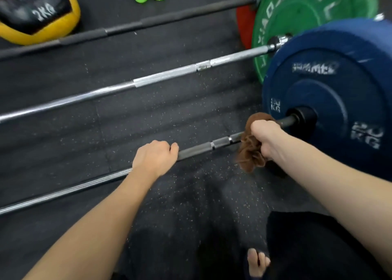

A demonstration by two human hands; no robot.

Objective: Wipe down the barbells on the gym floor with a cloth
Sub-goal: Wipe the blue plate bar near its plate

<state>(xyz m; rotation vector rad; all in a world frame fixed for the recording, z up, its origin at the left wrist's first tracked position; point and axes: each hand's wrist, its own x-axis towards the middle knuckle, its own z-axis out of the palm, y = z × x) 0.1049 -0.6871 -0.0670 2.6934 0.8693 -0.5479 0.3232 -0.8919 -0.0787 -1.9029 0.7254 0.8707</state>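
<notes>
Down on the black speckled rubber gym floor (pixel 169 114), the right hand (pixel 266 137) wraps a crumpled brown cloth (pixel 251 152) round the nearest dark steel barbell (pixel 197 149) beside its blue plate (pixel 331 97) (left hand (pixel 154 157) gripping the shaft to steady it), so mid-wipe, a slide along the bar looks next.

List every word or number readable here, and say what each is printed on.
"2KG": on the black panel of the yellow weight ball.
"20 KG": white, on the blue plate, right of its hub.
"HAMMER": likely, though blurred; upper face of the same plate.
Small mark ending "KG", left of the hub: number too blurred.
White lettering on the green plate: blurred, unreadable.
</notes>
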